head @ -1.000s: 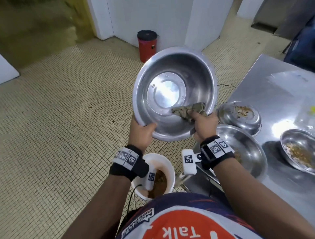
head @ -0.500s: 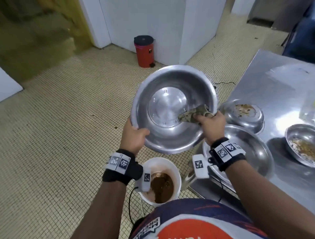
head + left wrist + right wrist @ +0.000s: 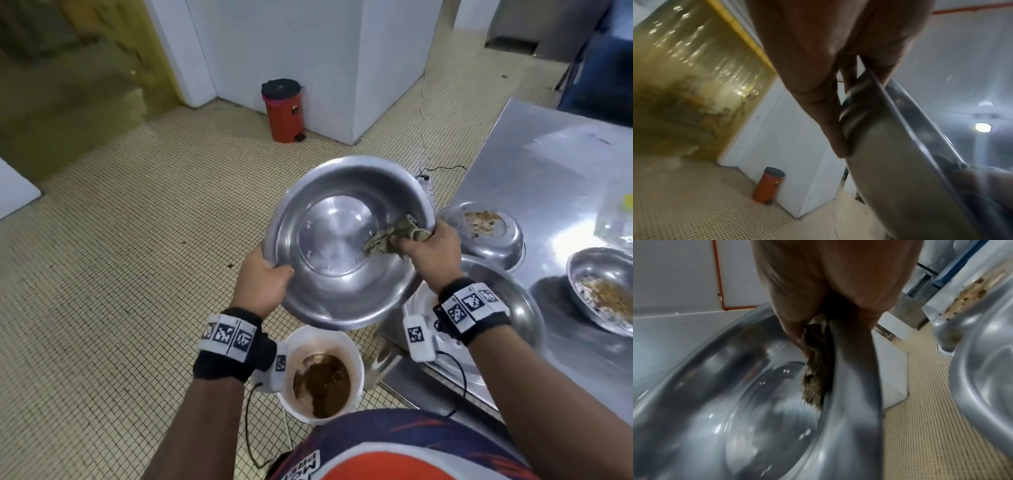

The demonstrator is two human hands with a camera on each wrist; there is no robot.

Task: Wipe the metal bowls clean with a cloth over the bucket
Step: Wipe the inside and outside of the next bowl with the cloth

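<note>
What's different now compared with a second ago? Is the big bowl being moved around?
The big bowl has come down and tipped flatter, from facing the person to hanging closer above the bucket. The cloth stayed on the bowl's right inner wall. The left hand still grips the left rim, and the right hand still holds the cloth. The dirty bowls on the table have not moved.

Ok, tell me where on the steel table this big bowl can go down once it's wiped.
The steel table is bare toward its far end, beyond the small dirty bowl. The near edge is crowded: the wide bowl under the right hand, and another dirty bowl beside it.
</note>
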